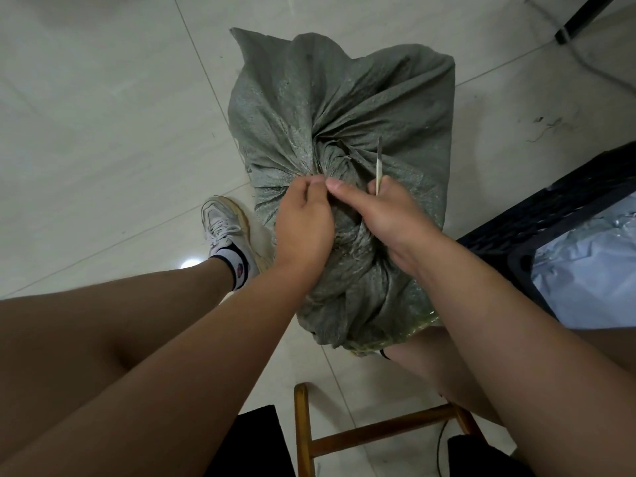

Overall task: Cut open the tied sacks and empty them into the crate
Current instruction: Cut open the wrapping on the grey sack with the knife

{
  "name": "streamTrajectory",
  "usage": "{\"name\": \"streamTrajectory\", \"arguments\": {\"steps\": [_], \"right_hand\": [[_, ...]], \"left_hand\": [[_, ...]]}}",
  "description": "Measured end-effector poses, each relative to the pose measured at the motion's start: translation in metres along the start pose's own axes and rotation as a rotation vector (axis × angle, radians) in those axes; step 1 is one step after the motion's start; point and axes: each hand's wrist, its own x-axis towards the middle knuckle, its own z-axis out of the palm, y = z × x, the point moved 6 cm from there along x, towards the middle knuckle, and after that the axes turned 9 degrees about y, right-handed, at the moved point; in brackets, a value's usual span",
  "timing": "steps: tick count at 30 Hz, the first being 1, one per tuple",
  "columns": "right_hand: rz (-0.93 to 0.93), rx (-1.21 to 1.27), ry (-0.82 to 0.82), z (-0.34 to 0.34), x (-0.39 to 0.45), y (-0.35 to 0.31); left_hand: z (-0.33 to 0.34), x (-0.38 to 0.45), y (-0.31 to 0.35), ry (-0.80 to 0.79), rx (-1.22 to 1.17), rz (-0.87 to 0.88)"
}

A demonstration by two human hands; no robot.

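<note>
Left hand (pixel 303 218) is pinching the gathered neck of the grey woven sack (pixel 340 149) sitting on the floor at 10 o'clock of the black crate (pixel 516 242), right hand (pixel 385 215) is gripping a thin blade (pixel 379 163) pointing up beside the knot; risk: a slip toward the left fingertips.

I count one grey sack (pixel 340 132), one knife (pixel 379 166), one black crate (pixel 550 215), two hands, one wooden stool (pixel 344 438), one sneaker (pixel 227 222).
</note>
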Motion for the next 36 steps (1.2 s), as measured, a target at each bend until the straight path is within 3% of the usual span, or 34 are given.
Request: {"name": "streamTrajectory", "arguments": {"steps": [4,10,16,25,26,28,30,34,36], "right_hand": [[-0.010,-0.027,0.044,-0.004,0.004,-0.001],[-0.003,0.003,0.161,-0.023,0.011,-0.008],[0.024,0.023,0.185,-0.032,0.012,-0.017],[0.002,-0.011,0.145,-0.039,0.010,-0.026],[-0.008,-0.005,0.152,-0.040,0.010,-0.027],[-0.024,0.002,0.163,-0.041,0.007,-0.031],[-0.049,0.030,0.168,-0.040,0.005,-0.037],[-0.207,0.061,0.181,-0.040,-0.007,-0.063],[-0.271,0.009,0.129,-0.033,-0.013,-0.071]], "left_hand": [[0.000,0.004,-0.005,0.005,-0.071,-0.112],[-0.015,0.016,0.003,0.091,-0.111,-0.127],[-0.051,0.044,0.001,0.263,0.113,-0.021],[-0.073,0.052,-0.013,0.306,0.043,-0.314],[-0.072,0.051,-0.013,0.312,-0.058,-0.314],[-0.074,0.044,-0.001,0.312,-0.028,-0.196],[-0.062,0.024,0.008,0.138,-0.003,-0.167],[-0.023,-0.020,0.024,-0.401,0.107,-0.088],[-0.013,-0.030,0.032,-0.535,0.150,0.033]]}}
